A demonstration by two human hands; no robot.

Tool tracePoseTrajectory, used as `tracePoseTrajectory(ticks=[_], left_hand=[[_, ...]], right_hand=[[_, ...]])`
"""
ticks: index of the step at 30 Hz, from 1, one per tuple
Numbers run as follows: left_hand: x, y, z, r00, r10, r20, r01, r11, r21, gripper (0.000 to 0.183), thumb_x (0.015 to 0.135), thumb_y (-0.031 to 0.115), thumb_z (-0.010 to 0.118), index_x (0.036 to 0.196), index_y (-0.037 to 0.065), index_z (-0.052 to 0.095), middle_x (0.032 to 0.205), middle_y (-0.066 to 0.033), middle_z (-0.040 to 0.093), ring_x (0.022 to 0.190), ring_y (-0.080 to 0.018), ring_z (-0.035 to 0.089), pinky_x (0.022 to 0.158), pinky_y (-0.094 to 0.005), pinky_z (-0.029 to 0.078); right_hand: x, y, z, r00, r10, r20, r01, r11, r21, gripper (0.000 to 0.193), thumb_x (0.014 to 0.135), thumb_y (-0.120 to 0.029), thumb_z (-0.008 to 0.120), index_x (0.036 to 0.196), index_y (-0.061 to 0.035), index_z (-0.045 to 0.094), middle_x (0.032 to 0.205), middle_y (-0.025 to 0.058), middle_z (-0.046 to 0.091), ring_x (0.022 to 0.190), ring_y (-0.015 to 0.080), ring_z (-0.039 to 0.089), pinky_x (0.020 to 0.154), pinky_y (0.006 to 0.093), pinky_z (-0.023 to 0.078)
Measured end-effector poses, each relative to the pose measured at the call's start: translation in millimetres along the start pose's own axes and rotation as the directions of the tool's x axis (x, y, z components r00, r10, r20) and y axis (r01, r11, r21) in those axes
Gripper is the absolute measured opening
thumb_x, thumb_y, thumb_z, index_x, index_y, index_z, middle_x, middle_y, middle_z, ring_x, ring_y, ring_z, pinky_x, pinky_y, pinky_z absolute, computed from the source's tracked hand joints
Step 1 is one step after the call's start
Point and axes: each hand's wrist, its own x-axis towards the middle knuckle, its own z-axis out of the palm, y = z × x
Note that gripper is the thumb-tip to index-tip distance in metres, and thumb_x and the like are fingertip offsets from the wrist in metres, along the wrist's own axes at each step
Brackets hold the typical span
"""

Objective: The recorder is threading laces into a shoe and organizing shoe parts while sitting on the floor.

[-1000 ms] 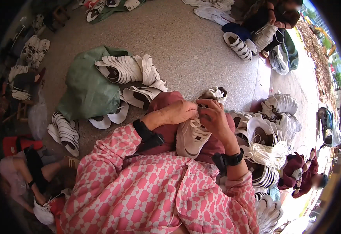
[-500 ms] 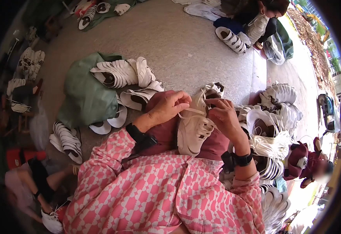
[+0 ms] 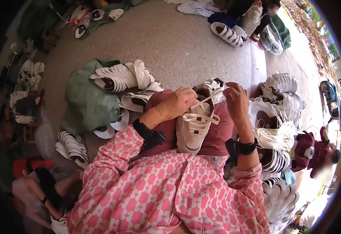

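Observation:
A white lace-up shoe (image 3: 189,136) lies between my thighs, its toe toward my body. My left hand (image 3: 176,103) is closed at the far left of its opening, its fingertips pinching a pale shoelace (image 3: 210,100). This lace runs slantwise up to my right hand (image 3: 237,99), raised beyond the shoe's right side with its fingers pinched on the lace. Another loop of lace hangs over the right edge of the shoe. Just beyond sits a second white shoe (image 3: 214,84) with a dark inside, partly hidden.
White shoe uppers (image 3: 114,77) lie nested beside a green sack (image 3: 88,103) at the left. To my right are more stacked uppers (image 3: 278,86) and a bundle of white laces (image 3: 275,135). Another person (image 3: 252,17) sits at the far right; a seated person's legs (image 3: 41,191) show lower left.
My right hand has risen away from the shoe, drawing the lace up and right. My left hand has shifted slightly right. The shoe has turned straighter and its opening now shows.

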Motion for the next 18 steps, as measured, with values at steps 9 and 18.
tracePoseTrajectory(ticks=[9,18], left_hand=[[-26,16,-24,0.979,-0.204,-0.016,0.192,0.944,-0.269,0.026,0.080,-0.005,0.053,0.102,0.005,0.062,0.124,-0.0140,0.058,0.107,-0.0268,0.061,0.091,-0.0331,0.048],[-36,29,-23,0.981,-0.126,0.151,0.131,0.991,-0.028,0.027,0.069,0.008,0.073,0.093,0.007,0.060,0.137,-0.0132,0.045,0.121,-0.0331,0.051,0.098,-0.0385,0.044]], right_hand=[[-37,17,-4,0.971,0.138,0.196,-0.225,0.808,0.544,0.024,0.087,0.004,0.053,0.109,-0.0012,0.062,0.114,0.0122,0.060,0.096,0.0232,0.063,0.081,0.0320,0.049],[-54,-6,-14,0.946,-0.111,0.306,-0.120,0.755,0.645,0.035,0.071,0.008,0.068,0.102,-0.0072,0.062,0.130,0.0093,0.052,0.114,0.0245,0.056,0.092,0.0348,0.048]])
